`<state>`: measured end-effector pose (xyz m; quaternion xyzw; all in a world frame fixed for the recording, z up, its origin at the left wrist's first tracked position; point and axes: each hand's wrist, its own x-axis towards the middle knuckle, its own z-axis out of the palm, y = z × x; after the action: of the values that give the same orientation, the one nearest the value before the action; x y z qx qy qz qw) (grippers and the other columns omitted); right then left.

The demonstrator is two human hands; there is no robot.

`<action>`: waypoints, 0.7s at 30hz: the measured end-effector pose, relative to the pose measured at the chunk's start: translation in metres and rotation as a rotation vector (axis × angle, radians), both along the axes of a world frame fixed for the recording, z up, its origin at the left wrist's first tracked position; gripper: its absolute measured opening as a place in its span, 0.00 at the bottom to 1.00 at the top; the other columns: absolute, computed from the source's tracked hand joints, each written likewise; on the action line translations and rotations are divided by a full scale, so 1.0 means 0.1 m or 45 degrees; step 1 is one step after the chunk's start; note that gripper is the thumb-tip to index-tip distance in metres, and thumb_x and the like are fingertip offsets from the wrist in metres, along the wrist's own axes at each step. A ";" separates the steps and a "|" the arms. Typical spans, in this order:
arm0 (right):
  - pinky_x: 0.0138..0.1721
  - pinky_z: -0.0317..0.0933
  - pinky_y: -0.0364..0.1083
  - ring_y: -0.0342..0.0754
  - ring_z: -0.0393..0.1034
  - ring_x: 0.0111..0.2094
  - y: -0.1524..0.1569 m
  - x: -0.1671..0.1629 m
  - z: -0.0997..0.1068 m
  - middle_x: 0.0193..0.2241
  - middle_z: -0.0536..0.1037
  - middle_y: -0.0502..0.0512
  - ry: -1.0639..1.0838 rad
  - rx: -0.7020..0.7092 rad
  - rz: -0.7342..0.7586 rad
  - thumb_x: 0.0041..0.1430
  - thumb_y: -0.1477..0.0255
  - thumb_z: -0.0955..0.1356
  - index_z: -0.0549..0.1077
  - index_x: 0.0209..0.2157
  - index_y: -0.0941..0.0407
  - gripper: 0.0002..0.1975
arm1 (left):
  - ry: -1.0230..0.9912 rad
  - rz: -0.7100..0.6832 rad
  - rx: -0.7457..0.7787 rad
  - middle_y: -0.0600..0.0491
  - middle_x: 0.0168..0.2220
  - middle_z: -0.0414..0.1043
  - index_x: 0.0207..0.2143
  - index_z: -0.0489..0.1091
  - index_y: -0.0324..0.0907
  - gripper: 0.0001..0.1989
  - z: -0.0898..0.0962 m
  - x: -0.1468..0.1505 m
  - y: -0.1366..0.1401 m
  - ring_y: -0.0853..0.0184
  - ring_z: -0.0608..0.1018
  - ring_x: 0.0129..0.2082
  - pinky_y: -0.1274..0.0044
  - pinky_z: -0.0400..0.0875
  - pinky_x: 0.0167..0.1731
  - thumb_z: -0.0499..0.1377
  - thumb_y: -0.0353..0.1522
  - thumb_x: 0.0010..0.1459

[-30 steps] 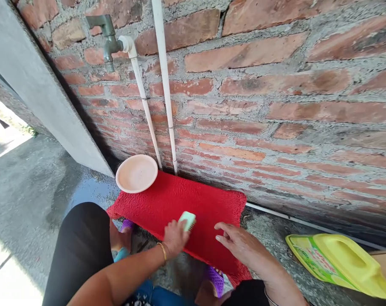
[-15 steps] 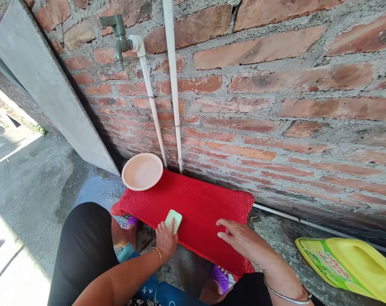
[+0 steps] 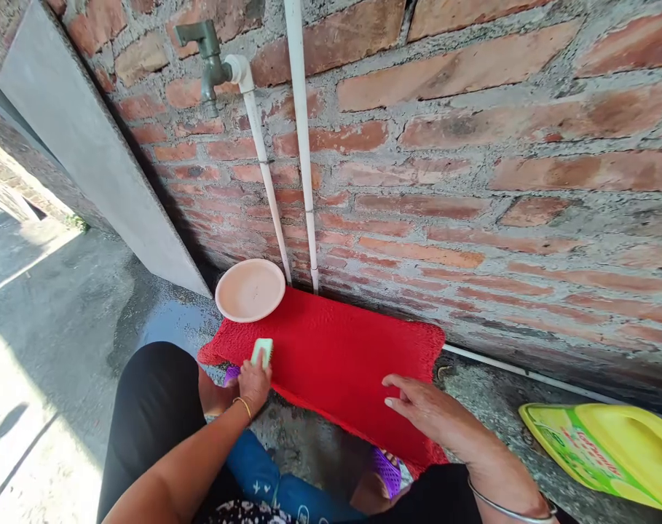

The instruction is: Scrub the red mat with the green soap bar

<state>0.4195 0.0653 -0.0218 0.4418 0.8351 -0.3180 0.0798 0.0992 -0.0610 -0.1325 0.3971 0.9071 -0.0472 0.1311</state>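
A red textured cloth (image 3: 336,356) is spread flat over a low support that it hides, at the foot of the wall. My left hand (image 3: 255,382) grips a pale green scrub brush (image 3: 263,351), whose bristles show along its right edge, over the left part of the cloth near its front edge. At the cloth's right end is my right hand (image 3: 418,407), holding nothing, with thumb and forefinger apart; whether it touches the cloth I cannot tell. A pale pink basin (image 3: 250,291) rests at the cloth's back left corner.
Behind the cloth rises a brick wall (image 3: 418,204) with a tap (image 3: 209,69) and white pipes (image 3: 304,145). A grey slab (image 3: 101,153) leans at left. A yellow jug (image 3: 609,444) lies at right. Purple sandals (image 3: 386,473) show below the cloth.
My left hand has slid the brush leftward across the cloth, from near its middle toward the basin side. The right hand stays at the right end in much the same pose.
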 end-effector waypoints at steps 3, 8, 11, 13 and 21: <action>0.46 0.66 0.49 0.54 0.75 0.46 0.01 0.00 -0.06 0.48 0.80 0.57 -0.005 0.003 -0.008 0.60 0.64 0.61 0.74 0.48 0.50 0.18 | 0.162 0.396 -0.024 0.42 0.42 0.71 0.65 0.59 0.39 0.26 0.04 -0.40 -0.01 0.54 0.76 0.41 0.70 0.69 0.35 0.46 0.38 0.68; 0.50 0.65 0.51 0.55 0.74 0.49 0.04 0.03 -0.14 0.50 0.79 0.59 0.050 0.005 0.018 0.60 0.64 0.61 0.74 0.48 0.52 0.19 | 0.151 0.290 0.017 0.41 0.43 0.69 0.63 0.62 0.38 0.25 -0.02 -0.09 -0.07 0.53 0.76 0.43 0.69 0.70 0.38 0.52 0.36 0.65; 0.46 0.67 0.49 0.55 0.75 0.47 0.06 0.03 -0.16 0.48 0.80 0.58 0.072 0.023 0.010 0.59 0.63 0.61 0.75 0.47 0.51 0.18 | 0.035 0.080 0.020 0.42 0.45 0.70 0.61 0.66 0.43 0.25 -0.12 0.39 -0.15 0.54 0.75 0.46 0.70 0.71 0.42 0.57 0.36 0.62; 0.46 0.68 0.49 0.55 0.75 0.47 0.07 0.02 -0.16 0.48 0.80 0.57 0.080 0.036 0.013 0.59 0.63 0.61 0.76 0.47 0.50 0.18 | -0.137 -0.190 -0.027 0.42 0.49 0.71 0.63 0.63 0.47 0.29 -0.23 0.72 -0.25 0.54 0.74 0.49 0.69 0.70 0.47 0.59 0.37 0.59; 0.45 0.69 0.49 0.54 0.78 0.41 0.07 0.03 -0.10 0.46 0.81 0.57 0.088 0.021 0.005 0.58 0.62 0.62 0.77 0.45 0.50 0.18 | -0.472 -0.649 -0.006 0.47 0.54 0.70 0.64 0.61 0.55 0.31 -0.28 0.89 -0.20 0.54 0.72 0.53 0.66 0.66 0.55 0.57 0.43 0.59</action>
<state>0.4220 0.0723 -0.0319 0.4295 0.8409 -0.3259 0.0480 0.1878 -0.0812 -0.1609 0.6133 0.7389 -0.0073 0.2790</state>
